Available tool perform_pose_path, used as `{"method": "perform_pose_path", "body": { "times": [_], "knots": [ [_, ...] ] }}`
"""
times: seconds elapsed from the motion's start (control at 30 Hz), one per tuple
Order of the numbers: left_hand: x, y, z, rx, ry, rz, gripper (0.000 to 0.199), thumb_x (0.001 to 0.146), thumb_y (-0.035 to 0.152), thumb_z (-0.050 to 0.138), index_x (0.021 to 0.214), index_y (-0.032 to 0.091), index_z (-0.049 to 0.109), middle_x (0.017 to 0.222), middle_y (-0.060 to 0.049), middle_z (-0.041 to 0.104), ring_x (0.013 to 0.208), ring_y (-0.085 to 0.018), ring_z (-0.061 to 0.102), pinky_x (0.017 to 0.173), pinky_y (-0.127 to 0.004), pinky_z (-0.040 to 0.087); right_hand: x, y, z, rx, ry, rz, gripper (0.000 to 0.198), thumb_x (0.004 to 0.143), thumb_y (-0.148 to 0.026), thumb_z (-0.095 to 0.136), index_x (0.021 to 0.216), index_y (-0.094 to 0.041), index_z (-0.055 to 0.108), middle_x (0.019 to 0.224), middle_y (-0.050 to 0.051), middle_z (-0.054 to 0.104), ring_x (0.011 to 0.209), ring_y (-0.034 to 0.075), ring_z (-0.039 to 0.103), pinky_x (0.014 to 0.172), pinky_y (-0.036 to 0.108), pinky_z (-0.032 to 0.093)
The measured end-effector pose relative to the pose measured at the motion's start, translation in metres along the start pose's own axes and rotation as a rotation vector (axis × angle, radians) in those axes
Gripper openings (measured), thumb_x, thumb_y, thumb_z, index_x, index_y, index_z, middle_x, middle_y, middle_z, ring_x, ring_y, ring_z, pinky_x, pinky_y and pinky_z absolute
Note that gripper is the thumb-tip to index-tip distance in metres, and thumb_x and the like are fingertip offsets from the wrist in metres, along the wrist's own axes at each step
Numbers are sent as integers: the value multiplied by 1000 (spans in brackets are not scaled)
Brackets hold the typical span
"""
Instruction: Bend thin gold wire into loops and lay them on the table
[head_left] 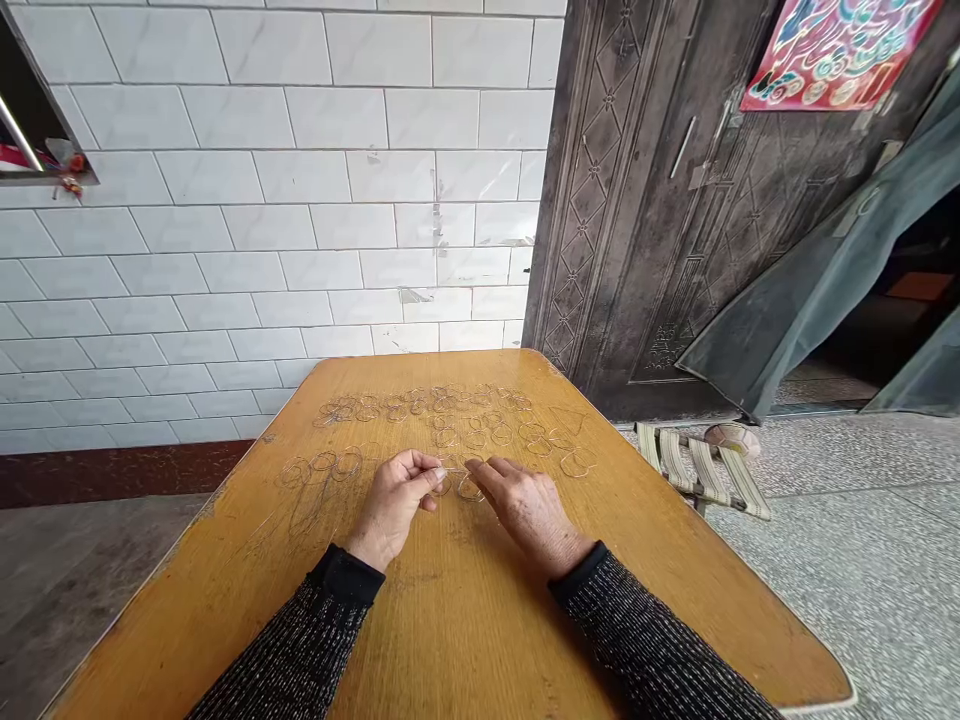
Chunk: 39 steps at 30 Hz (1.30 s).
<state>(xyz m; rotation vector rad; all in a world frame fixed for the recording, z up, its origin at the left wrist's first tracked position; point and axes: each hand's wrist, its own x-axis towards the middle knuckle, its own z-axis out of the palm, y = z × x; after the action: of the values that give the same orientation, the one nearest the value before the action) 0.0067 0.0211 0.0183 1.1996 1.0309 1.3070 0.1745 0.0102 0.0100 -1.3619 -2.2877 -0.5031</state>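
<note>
Over the middle of the wooden table [465,640], my left hand [391,502] pinches a thin wire [454,470] between thumb and fingertips. The wire runs across to my right hand [529,508], whose fingers are held together over its other end; the thumb there is mostly hidden. Just beneath, a bent wire loop [471,488] shows partly between the hands. Left of my left hand lie wire loops and long loose wires [319,485]. Beyond my right hand are several wire pieces bent into paired loops [538,440].
A row of overlapping wire loops [420,402] stretches across the table's far part. Behind stands a white tiled wall [300,230]; a dark carved door [645,200] is at the right. A stool with striped straps [701,470] stands by the table's right edge.
</note>
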Motion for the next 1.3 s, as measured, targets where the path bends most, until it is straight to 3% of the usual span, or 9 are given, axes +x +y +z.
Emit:
{"method": "perform_pose_path", "body": {
  "times": [0.13, 0.33, 0.5, 0.67, 0.9, 1.03, 1.17, 1.3],
  "knots": [
    [3, 0, -4, -6, 20, 3, 18, 58, 22, 68, 67, 14, 55, 60, 1, 53, 55, -9, 49, 43, -17, 35, 0, 3, -7, -89, -16, -96, 28, 85, -12, 45, 111, -18, 52, 82, 6, 64, 76, 15, 57, 47, 21, 32],
    [3, 1, -5, -11, 18, 10, 18, 58, 23, 68, 67, 14, 55, 61, 1, 53, 56, -9, 50, 42, -17, 36, -1, 3, -3, -96, -94, -31, 42, 81, -5, 44, 120, -19, 47, 70, 3, 65, 58, 13, 59, 45, 23, 30],
    [4, 2, -6, -13, 44, 8, 21, 56, 24, 70, 67, 14, 55, 61, 1, 53, 55, -9, 50, 42, -17, 35, -1, 6, 1, -38, -71, 25, 31, 86, -14, 42, 115, -23, 50, 76, 2, 66, 63, 12, 60, 45, 22, 31],
    [6, 5, -11, -31, 70, 4, 22, 54, 24, 70, 66, 14, 54, 60, 2, 53, 54, -9, 50, 42, -17, 35, -1, 10, -3, -115, -20, -40, 26, 83, -12, 48, 107, -21, 53, 79, 4, 65, 77, 16, 59, 46, 23, 31],
    [6, 10, -12, -67, 97, 8, 22, 52, 22, 70, 66, 14, 54, 61, 2, 54, 54, -8, 51, 44, -18, 36, -3, 10, -3, -181, 32, -73, 31, 78, -2, 45, 105, -15, 52, 63, 2, 62, 57, 13, 54, 52, 25, 29],
    [9, 10, -16, -94, 89, 3, 23, 51, 21, 70, 66, 14, 55, 62, 2, 55, 53, -8, 51, 45, -17, 36, -3, 11, 1, -95, 8, -79, 29, 80, -5, 41, 104, -17, 53, 55, -1, 61, 48, 11, 52, 47, 24, 24],
    [10, 13, -19, -2, 40, 0, 22, 56, 26, 70, 70, 14, 56, 66, 0, 57, 60, -10, 54, 49, -19, 40, -2, 8, 6, 47, -37, 26, 24, 86, -16, 38, 104, -20, 55, 51, -1, 61, 42, 10, 51, 45, 23, 20],
    [9, 18, -17, 159, 142, 215, 35, 64, 31, 67, 95, 19, 56, 104, -7, 57, 92, -16, 54, 65, -22, 45, 0, 5, 9, 354, -16, 162, 25, 89, -24, 33, 96, -18, 56, 50, -1, 58, 43, 11, 52, 47, 21, 27]
  ]
}}
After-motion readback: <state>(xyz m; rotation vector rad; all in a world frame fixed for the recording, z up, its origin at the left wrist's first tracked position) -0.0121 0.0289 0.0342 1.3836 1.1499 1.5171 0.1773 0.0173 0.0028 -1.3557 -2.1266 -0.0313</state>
